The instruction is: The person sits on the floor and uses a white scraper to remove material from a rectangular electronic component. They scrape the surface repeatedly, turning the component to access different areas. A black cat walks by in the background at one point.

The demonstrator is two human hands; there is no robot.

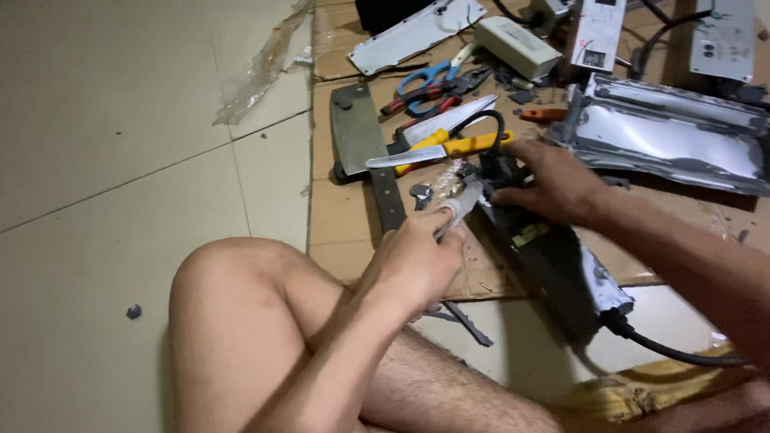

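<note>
Hands (491, 224) work over cardboard (341, 219) on tiled floor (93, 170).

Metal, plastic and cardboard on a tiled floor

From my remote seat I see the left hand (414, 263) gripping a tool with dull grey metal jaws, and the right hand (554, 181) pressing on a long black box (550, 265) of matt plastic or painted metal, its thick cable (673, 346) rubbery. At twelve o'clock of my hands lies a knife (434, 151) with a bright steel blade and glossy yellow plastic handle; at eleven o'clock, a cleaver (359, 134) of dark, dull metal. At two o'clock sits a shiny, crinkled silver metal casing (671, 136). Beneath them is rough brown cardboard (341, 219) over smooth, faintly glossy floor tiles (93, 170).
</note>
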